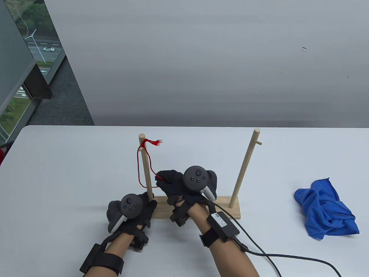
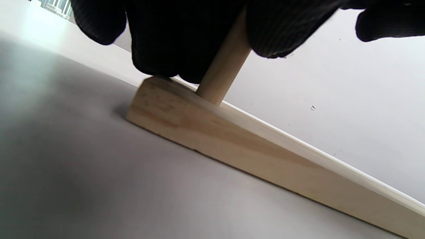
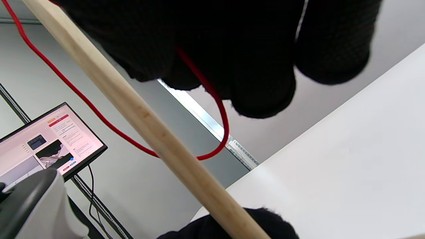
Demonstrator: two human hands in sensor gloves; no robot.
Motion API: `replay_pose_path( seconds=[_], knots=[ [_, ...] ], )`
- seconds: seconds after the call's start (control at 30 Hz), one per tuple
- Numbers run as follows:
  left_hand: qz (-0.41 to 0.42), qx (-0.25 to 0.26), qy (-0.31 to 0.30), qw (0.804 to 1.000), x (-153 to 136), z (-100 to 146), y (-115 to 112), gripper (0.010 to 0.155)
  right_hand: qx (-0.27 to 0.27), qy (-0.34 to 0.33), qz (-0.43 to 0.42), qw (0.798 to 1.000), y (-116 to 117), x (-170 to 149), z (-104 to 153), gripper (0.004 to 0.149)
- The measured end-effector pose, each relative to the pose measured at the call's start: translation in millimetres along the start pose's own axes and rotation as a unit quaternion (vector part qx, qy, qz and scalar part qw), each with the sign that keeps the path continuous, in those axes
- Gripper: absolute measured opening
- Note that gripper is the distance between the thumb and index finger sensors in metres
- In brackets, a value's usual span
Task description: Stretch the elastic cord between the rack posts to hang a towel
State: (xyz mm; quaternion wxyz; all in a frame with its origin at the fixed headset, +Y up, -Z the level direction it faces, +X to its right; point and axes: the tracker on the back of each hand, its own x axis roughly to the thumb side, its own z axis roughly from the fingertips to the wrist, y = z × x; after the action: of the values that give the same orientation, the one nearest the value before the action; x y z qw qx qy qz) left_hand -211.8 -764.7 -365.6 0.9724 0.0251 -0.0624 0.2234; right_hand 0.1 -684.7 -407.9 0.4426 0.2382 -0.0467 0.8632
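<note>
A wooden rack stands on the table: a base (image 1: 222, 205) with a left post (image 1: 146, 170) and a right post (image 1: 245, 168). A red elastic cord (image 1: 140, 167) is tied at the top of the left post and hangs in a loop. My right hand (image 1: 170, 180) pinches the cord's free end beside the left post; the right wrist view shows the cord (image 3: 212, 93) running into my fingers (image 3: 262, 86). My left hand (image 1: 141, 206) holds the left post at its foot and presses on the base (image 2: 199, 129). A blue towel (image 1: 325, 209) lies crumpled at the right.
A black cable (image 1: 276, 255) runs from my right wrist off the bottom right. A small peg (image 1: 259, 142) sticks out near the top of the right post. A monitor (image 3: 49, 139) shows in the right wrist view.
</note>
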Motion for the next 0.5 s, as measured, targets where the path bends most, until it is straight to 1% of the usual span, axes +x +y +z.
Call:
replay_pose_path(
  seconds=[0.1,0.2,0.37,0.5],
  knots=[
    [0.000,0.000,0.000,1.000,0,0,0,0.053,0.005,-0.008,0.010,1.000,-8,3,5,0.041],
    [0.000,0.000,0.000,1.000,0,0,0,0.053,-0.020,-0.024,0.026,0.999,-19,8,10,0.041],
    [0.000,0.000,0.000,1.000,0,0,0,0.053,-0.031,-0.042,0.062,0.997,-42,18,24,0.042],
    [0.000,0.000,0.000,1.000,0,0,0,0.053,-0.055,-0.049,0.085,0.994,-60,25,36,0.042]
  ],
)
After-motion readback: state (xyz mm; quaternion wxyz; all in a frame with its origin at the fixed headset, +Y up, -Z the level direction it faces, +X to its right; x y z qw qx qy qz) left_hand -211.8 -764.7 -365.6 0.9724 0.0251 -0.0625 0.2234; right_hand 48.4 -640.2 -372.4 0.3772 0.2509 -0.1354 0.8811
